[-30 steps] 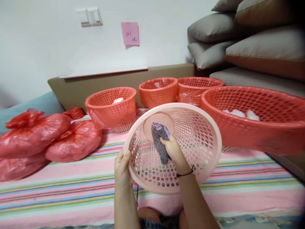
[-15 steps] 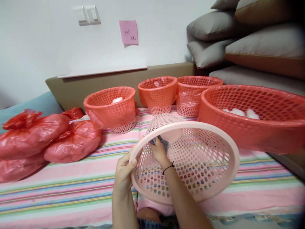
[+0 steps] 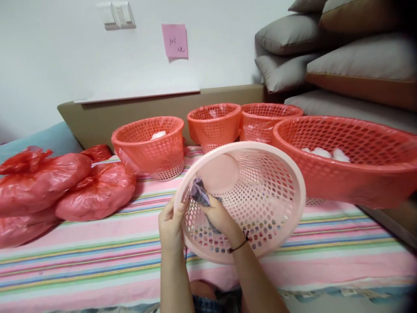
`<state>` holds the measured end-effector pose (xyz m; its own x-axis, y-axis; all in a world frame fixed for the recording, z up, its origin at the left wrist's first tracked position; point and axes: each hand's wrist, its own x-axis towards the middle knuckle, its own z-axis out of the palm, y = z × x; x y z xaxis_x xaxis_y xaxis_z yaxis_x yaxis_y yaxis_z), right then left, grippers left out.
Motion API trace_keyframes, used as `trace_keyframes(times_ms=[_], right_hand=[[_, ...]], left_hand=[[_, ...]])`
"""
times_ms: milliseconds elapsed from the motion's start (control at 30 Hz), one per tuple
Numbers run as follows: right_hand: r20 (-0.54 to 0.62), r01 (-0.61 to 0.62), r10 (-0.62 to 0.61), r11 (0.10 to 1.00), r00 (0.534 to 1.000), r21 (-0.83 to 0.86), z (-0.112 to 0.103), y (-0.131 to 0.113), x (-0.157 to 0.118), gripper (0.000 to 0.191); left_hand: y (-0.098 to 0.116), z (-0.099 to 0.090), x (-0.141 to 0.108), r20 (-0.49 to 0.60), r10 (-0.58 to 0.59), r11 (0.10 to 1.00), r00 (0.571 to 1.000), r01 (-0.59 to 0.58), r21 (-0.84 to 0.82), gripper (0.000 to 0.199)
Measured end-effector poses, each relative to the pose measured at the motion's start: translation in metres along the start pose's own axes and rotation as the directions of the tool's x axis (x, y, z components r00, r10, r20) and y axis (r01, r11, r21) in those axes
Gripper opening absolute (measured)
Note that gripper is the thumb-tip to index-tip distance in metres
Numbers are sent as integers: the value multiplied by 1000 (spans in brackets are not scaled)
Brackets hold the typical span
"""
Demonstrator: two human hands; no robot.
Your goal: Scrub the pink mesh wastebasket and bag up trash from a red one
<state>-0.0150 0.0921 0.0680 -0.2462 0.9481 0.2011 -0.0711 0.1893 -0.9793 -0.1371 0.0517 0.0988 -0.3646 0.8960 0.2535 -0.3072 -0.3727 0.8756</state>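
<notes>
A pale pink plastic basket (image 3: 224,171) with a mesh wall is tilted toward me, so its inside and round solid base show. My left hand (image 3: 171,224) grips its rim on the left side, thumb over the edge. Inside the basket, my right hand (image 3: 220,213) is closed on a bunched grey-purple cloth (image 3: 200,191). The cloth lies against the inner left wall, and part of it hangs below the hand. A dark cord circles the right wrist.
Red-lined baskets stand behind: one at left (image 3: 148,145), two at the back centre, and a large one (image 3: 342,182) at right. White pieces lie in two of them. Tied red bags (image 3: 97,198) are piled at left on the striped cloth (image 3: 97,269). Cushions (image 3: 361,65) are stacked at right.
The pink basket has tipped up further and shifted slightly left, showing more of its base. My right hand with the cloth has moved toward the near left wall.
</notes>
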Motion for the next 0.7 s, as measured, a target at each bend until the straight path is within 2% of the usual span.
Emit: trace_keyframes(times_ms=[100,167,233,300,367,567,633,700], right_hand=[[194,-24,44,994,980,-106,-11,-33,-28,55],[317,6,48,986,947,-167,-20,-55,-43,55],[466,85,6,981,885,-174,-29,-72,-52,48],[564,158,-29,971,825,-181,-35,-85,-56,49],[589,198,-23,951,808,-235,-37,-91,-58,61],[518,201,77,865,852,-459,-31,-91,-64,80],[505,199,114,829,856,-523,-28,-90,-66,76],[504,212,119,808,856,-550,-25,-89,-67,65]], left_hand=[[4,10,1,-101,-4,996,995,-5,-89,46],[6,12,2,-146,-24,989,989,3,-145,48],[8,13,2,-169,-34,985,985,5,-172,48],[9,13,2,-181,-49,982,982,15,-188,48],[11,13,2,-189,-76,977,979,36,-208,48],[11,14,4,-257,-113,966,960,46,-253,46],[8,10,6,-275,-151,961,949,76,-265,48],[5,7,7,-285,-183,958,941,106,-267,50]])
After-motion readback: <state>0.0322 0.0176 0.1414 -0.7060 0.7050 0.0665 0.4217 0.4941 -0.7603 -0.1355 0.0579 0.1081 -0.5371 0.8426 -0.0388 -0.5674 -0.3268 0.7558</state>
